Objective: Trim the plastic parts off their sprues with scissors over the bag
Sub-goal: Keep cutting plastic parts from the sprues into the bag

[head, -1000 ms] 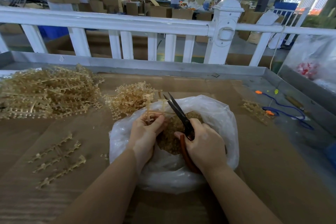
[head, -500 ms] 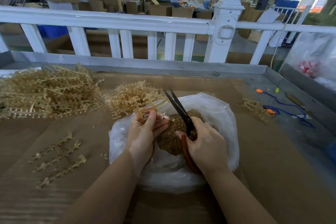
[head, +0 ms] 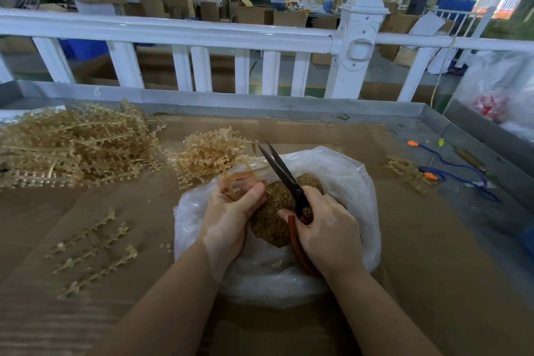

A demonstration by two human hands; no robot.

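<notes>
Over the last second the sprue (head: 239, 175) in the left hand (head: 231, 212) has turned. A second ago it stood upright between the fingers; now it lies tilted, with its long arms pointing right, toward the blades of the scissors (head: 284, 179). The left hand has also opened a little: its fingers are curled around the sprue's stem, and the thumb presses it from the side. The right hand (head: 326, 228) has hardly moved. It grips the red handles, with fingers curled through or around the loops, and the blades stand a little apart, pointing up and away. In my judgement the person has just turned the sprue to bring a new row of parts to the blades, so another cut is near.

All this happens over the bag (head: 346, 182), which lies open on the tabletop (head: 433, 269) with a brown heap of cut parts (head: 271, 228) inside. Untrimmed sprues lie in the big pile (head: 75, 147) at far left and in a smaller pile (head: 208, 153) just behind the bag; some sprues (head: 92, 251) lie alone at the near left.

Whether the sprue touches the blades I cannot tell; there it is pale and blurred. The right hand hides the lower handle, and how many parts are left on the sprue is not clear.
</notes>
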